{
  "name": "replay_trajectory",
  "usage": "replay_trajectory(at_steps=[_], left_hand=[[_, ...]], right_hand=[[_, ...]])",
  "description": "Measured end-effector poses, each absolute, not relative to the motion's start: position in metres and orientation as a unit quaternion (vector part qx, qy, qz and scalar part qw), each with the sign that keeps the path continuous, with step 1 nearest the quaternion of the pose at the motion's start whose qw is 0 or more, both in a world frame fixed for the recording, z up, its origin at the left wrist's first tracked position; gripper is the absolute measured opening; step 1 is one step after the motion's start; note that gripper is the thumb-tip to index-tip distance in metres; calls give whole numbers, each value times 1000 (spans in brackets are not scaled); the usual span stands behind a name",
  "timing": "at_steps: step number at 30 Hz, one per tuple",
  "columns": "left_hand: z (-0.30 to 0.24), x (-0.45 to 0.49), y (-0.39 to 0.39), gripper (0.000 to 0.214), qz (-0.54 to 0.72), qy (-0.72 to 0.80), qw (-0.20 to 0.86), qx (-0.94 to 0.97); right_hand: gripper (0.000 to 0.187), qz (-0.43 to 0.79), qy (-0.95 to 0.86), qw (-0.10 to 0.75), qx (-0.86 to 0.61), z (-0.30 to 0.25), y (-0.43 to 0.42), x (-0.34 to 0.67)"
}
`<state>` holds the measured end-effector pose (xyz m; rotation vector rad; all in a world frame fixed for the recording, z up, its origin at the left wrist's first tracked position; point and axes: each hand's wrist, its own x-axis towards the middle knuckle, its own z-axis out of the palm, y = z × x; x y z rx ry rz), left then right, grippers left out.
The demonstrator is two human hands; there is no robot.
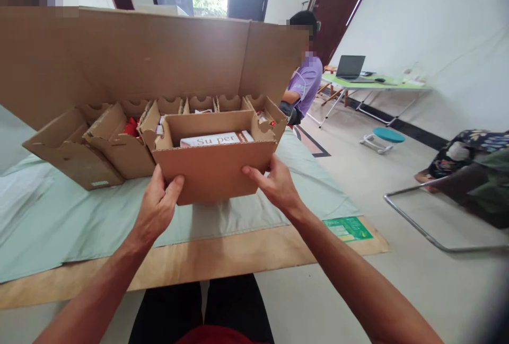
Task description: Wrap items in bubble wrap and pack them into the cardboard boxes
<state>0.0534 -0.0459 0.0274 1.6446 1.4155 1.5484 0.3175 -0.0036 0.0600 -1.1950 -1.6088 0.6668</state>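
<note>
In the head view I see the left hand and right hand gripping a small cardboard box by its two sides above the cloth-covered table, thumbs on its front wall, the other fingers mostly out of sight. Inside that box, its front wall hides the lower part of a white package lettered "Su per". Behind it stand more cardboard compartments, their contents largely hidden, the red bits in one too obscured to identify.
</note>
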Motion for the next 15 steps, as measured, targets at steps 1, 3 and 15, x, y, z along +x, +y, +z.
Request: replay_trajectory(at_steps=[1, 3, 15], left_hand=[[30, 59, -40, 40, 575, 501, 235, 603], [28, 78, -36, 42, 579, 475, 253, 613], [-31, 86, -36, 55, 446, 436, 447, 642]], right_hand=[[51, 263, -661, 502, -492, 62, 0, 323], [47, 218, -652, 511, -516, 60, -5, 341], [86, 125, -677, 440, -576, -36, -120, 426]])
